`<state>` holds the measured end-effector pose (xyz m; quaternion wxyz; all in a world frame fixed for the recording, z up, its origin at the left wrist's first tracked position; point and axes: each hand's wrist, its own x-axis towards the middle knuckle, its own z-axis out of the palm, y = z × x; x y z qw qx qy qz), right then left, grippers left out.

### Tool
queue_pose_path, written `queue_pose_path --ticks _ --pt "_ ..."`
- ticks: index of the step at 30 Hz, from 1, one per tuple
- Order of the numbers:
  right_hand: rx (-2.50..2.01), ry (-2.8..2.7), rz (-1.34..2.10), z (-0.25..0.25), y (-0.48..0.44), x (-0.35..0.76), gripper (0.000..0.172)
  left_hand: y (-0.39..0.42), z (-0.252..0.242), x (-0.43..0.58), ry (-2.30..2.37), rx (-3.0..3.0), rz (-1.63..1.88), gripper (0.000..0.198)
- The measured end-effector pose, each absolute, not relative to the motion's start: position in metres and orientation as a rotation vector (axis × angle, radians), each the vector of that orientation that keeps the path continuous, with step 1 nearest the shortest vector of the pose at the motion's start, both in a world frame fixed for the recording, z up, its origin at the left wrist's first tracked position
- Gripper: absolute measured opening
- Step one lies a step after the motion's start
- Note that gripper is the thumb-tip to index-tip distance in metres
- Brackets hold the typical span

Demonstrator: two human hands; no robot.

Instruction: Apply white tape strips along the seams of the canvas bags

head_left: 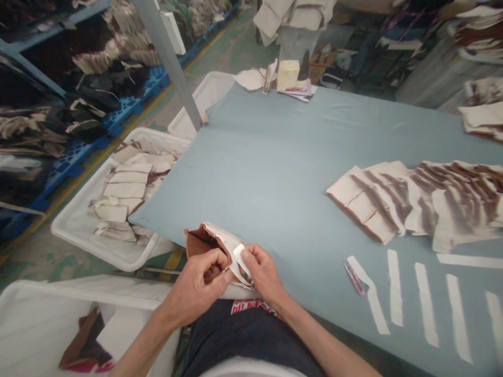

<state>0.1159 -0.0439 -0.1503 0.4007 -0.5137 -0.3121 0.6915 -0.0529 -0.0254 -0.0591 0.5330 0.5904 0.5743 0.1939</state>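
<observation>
At the near edge of the table lies a brown and off-white sewn piece (205,242), its brown side folded open like a pouch. My left hand (202,283) is closed in a pinch at its edge, the fingers curled over the brown opening. My right hand (262,272) is closed on the piece's off-white side, with the thumb pressing a small white strip (239,255) against it. What lies between the left fingertips is too small to make out. The lower part of the piece is hidden behind both hands.
Pink-handled thread snips (354,278) and several white strips (426,303) lie on the blue-grey table (255,173) at right. Beyond them spreads a row of overlapping sewn pieces (365,201). White bins (135,256) stand at left, beside a metal post (173,63).
</observation>
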Motion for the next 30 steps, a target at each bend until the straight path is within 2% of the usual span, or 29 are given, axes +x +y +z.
queue_pose_path --ticks 2,5,9,14,17,21,30 --pt "-1.311 -0.788 1.745 -0.152 -0.043 0.115 0.059 -0.027 -0.061 -0.058 1.410 1.468 0.401 0.027" --pt "-1.335 -0.798 1.694 -0.148 -0.040 0.117 0.059 -0.027 -0.065 -0.065 1.481 1.560 0.373 0.036" --pt "-1.348 -0.831 1.624 -0.128 -0.032 0.127 0.055 -0.021 -0.063 -0.067 1.524 1.574 0.484 0.040" --pt "-1.323 -1.110 1.519 -0.069 -0.025 0.148 0.037 -0.009 -0.042 -0.054 1.471 1.535 0.739 0.037" --pt "-1.264 -1.301 1.299 -0.024 -0.023 0.158 0.026 -0.004 -0.024 -0.044 1.319 1.499 0.863 0.040" --pt "-1.249 -1.293 1.138 0.014 -0.026 0.163 0.027 -0.004 -0.014 -0.030 1.223 1.358 0.925 0.047" --pt "-1.454 -1.365 0.948 0.008 -0.035 0.158 0.028 -0.009 -0.024 -0.008 1.042 1.001 0.973 0.074"
